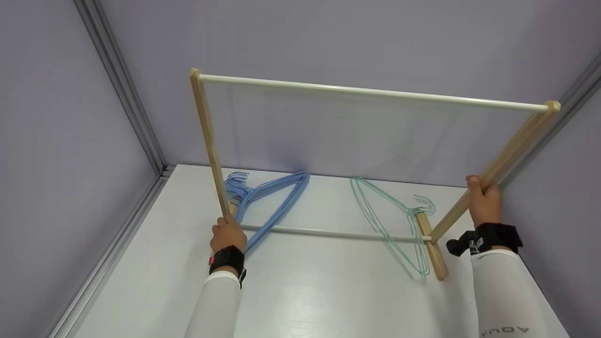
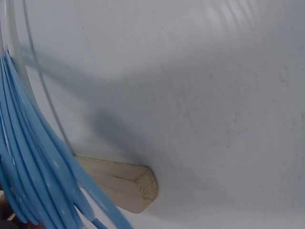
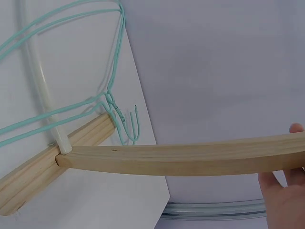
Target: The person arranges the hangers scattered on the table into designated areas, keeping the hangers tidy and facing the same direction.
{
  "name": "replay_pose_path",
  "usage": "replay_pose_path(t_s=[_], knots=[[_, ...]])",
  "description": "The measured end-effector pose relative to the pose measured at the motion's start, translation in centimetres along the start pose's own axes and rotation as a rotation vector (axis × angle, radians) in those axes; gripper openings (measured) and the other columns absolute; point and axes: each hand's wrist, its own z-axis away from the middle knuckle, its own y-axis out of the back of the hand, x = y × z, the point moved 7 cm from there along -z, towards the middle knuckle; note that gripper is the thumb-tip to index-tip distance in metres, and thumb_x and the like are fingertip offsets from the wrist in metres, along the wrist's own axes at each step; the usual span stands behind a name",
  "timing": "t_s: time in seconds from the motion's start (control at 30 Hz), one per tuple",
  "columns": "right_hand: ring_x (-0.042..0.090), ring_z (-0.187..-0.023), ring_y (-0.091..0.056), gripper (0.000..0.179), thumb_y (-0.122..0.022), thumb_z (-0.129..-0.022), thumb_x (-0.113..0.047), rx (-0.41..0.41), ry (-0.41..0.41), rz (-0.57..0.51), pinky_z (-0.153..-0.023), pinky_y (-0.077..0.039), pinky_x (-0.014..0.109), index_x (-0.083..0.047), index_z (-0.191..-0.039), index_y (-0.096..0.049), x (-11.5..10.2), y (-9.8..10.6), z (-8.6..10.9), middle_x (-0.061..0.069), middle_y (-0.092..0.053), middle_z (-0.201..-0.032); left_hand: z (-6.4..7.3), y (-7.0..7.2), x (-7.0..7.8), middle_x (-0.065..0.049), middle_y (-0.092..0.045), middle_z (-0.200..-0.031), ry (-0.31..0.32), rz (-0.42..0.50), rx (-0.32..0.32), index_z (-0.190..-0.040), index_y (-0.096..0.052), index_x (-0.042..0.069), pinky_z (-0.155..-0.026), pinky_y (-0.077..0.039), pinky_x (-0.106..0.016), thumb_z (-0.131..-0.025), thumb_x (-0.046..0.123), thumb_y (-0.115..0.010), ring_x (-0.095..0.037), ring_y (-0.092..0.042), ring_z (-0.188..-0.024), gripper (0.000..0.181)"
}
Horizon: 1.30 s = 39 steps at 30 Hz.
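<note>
A small wooden garment rack [image 1: 512, 145] with a white top bar [image 1: 371, 92] stands on the white table. My left hand [image 1: 228, 235] grips its left post low down, beside a bundle of blue wire hangers [image 1: 277, 211]. Around the middle of the right post, my right hand [image 1: 486, 204] holds on, thumb and fingers on either side of the wood, as the right wrist view also shows. Several blue hangers [image 2: 43, 152] cover most of the left hand in the left wrist view. Mint-green hangers [image 1: 371, 206] lie across the lower bar [image 1: 324, 232] near the right foot [image 1: 434, 253].
The white table [image 1: 319, 291] meets a grey-lilac back wall [image 1: 338, 136]. Side walls with metal corner rails [image 1: 127, 89] flank it. The rack's left foot [image 2: 119, 183] sits flat on the table in the left wrist view.
</note>
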Motion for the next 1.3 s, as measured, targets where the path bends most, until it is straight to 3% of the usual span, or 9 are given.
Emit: replay_pose_path(t_s=[0.17,0.37,0.57,0.73,0.97,1.3], knots=[[0.001,-0.101,-0.056,0.017,-0.036,-0.111,-0.031,-0.031,0.039,-0.05,-0.109,-0.033,0.031,-0.019,-0.113,-0.048,-0.2,-0.6,-0.4,-0.02,-0.061,-0.091,-0.2,0.0,-0.3,-0.028,-0.054,-0.103,0.042,-0.005,-0.044,-0.114,-0.054,-0.013,-0.07,-0.054,-0.056,-0.101,0.005,-0.049,-0.044,-0.055,-0.098,0.023],[0.003,-0.1,-0.051,0.017,-0.033,-0.111,-0.029,-0.016,0.059,-0.025,-0.108,-0.032,0.034,-0.017,-0.112,-0.046,0.4,-1.0,-0.5,-0.018,-0.059,-0.087,-0.2,0.4,-0.8,-0.03,-0.054,-0.106,0.061,0.017,-0.067,-0.116,-0.053,-0.012,-0.074,-0.053,-0.057,-0.1,0.003,-0.048,-0.046,-0.054,-0.103,0.023],[0.006,-0.099,-0.049,0.027,-0.034,-0.111,-0.029,0.001,0.105,0.022,-0.097,-0.034,0.029,-0.008,-0.11,-0.05,0.6,-1.1,-0.6,-0.014,-0.059,-0.086,-0.3,1.0,-0.8,-0.029,-0.063,-0.098,0.005,0.032,-0.024,-0.117,-0.051,-0.01,-0.068,-0.053,-0.058,-0.102,0.004,-0.046,-0.047,-0.065,-0.086,0.021],[0.008,-0.1,-0.048,0.031,-0.033,-0.111,-0.03,-0.008,0.115,0.052,-0.095,-0.033,0.028,-0.007,-0.108,-0.052,0.4,-1.0,-0.6,-0.011,-0.059,-0.089,-0.5,2.2,0.2,-0.029,-0.067,-0.089,-0.055,0.101,0.017,-0.124,-0.05,-0.011,-0.06,-0.052,-0.059,-0.104,0.007,-0.048,-0.047,-0.067,-0.07,0.026],[0.009,-0.095,-0.047,0.028,-0.034,-0.111,-0.026,-0.01,0.144,0.05,-0.092,-0.033,0.028,-0.004,-0.108,-0.051,0.1,-1.0,-0.7,-0.011,-0.058,-0.084,-0.3,3.3,1.2,-0.021,-0.062,-0.07,-0.158,0.29,0.099,-0.103,-0.051,0.0,-0.057,-0.047,-0.056,-0.1,0.004,-0.058,-0.038,-0.061,-0.059,0.008],[0.01,-0.097,-0.046,0.035,-0.033,-0.111,-0.027,0.001,0.146,0.075,-0.092,-0.032,0.028,0.001,-0.107,-0.053,0.2,-0.5,-0.6,-0.008,-0.056,-0.087,-0.1,4.7,0.8,-0.008,-0.057,-0.065,-0.265,0.455,0.1,-0.106,-0.056,0.003,-0.051,-0.039,-0.04,-0.101,0.006,-0.06,-0.02,-0.045,-0.052,0.007]])
